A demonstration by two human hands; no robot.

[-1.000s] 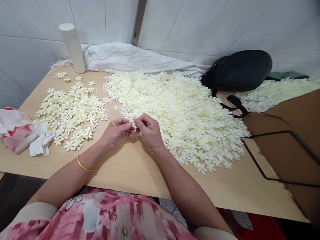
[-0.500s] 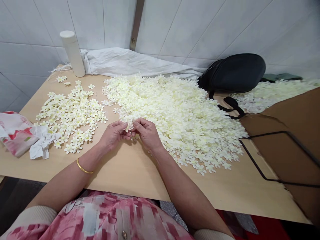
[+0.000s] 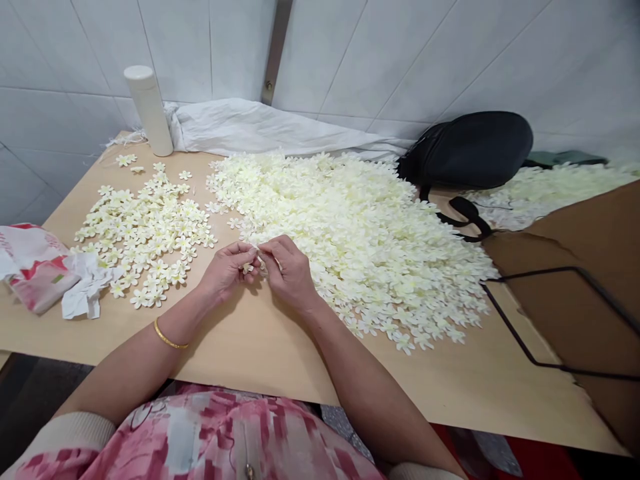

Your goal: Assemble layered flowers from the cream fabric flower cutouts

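Note:
My left hand (image 3: 230,272), below a gold bangle, pinches a small artificial flower (image 3: 247,268) with pale cream petals, mostly covered by the fingers. Against it, fingertips nearly touching, my right hand (image 3: 286,272) is closed on the same flower from the right. Exactly how the fingertips grip it is hidden. Just beyond both hands spreads a large heap of cream-white flowers (image 3: 340,220). To the left lies a smaller, looser pile of flowers (image 3: 150,223) with yellowish centres.
A white bottle (image 3: 150,113) stands at the back left beside a white cloth (image 3: 260,130) along the tiled wall. Crumpled tissue (image 3: 89,287) and a red-white packet (image 3: 37,267) lie left. A black bag (image 3: 475,150) and a cardboard box (image 3: 585,280) are on the right.
My right hand has shifted slightly left, its fingertips closing in on my left hand. Less of the flower shows between the fingers. The view has tilted a little.

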